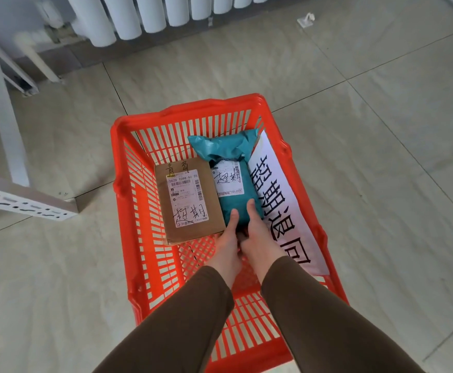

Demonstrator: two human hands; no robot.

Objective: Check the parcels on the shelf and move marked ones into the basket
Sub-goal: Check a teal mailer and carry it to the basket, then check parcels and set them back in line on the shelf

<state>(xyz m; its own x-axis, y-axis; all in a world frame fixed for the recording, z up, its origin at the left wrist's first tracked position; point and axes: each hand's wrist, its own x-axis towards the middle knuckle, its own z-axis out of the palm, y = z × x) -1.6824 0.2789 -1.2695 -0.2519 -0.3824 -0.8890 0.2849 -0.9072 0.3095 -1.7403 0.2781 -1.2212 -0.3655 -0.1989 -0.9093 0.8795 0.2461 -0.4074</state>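
Note:
An orange plastic basket (128, 189) stands on the tiled floor below me. Inside it lies a brown cardboard parcel (214, 211) with a white label and black handwriting, on the left. Beside it on the right is a teal plastic mailer parcel (228, 149), also labelled and marked in black. My left hand (226, 238) and my right hand (257, 232) both grip the near end of the teal parcel, thumbs on top, fingers hidden underneath. A white paper sign (282, 200) with large black characters lines the basket's right wall.
A white metal shelf frame (7, 146) with a perforated foot stands at the left. A white radiator (150, 14) runs along the far wall. A small white scrap (306, 20) lies on the floor at the back right.

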